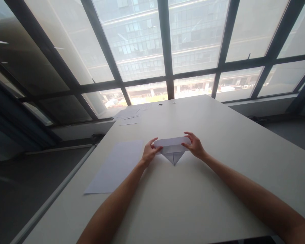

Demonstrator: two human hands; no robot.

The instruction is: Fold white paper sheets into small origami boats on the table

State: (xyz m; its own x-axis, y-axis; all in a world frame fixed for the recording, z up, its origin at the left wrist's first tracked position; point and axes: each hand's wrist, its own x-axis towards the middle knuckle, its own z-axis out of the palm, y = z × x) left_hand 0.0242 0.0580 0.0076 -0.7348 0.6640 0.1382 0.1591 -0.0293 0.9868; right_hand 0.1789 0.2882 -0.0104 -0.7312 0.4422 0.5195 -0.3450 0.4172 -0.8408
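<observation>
Between my two hands is a folded sheet of white paper (171, 142), with a wide flat band across its far part and a triangular point facing me. My left hand (150, 151) pinches the band's left end, thumb on top. At the right end, my right hand (194, 145) grips the band between thumb and fingers, its index finger lifted along the far edge. The underside of the paper and some fingertips are hidden. To the left of my left hand, a flat white sheet (114, 166) lies on the table.
The white table (234, 156) stretches away toward large windows (142, 37). More loose papers (128, 114) lie at its far left edge. Two round holes, one of them a dark cable hole (160, 104), are near the far end. A blue curtain (12, 115) hangs at the left.
</observation>
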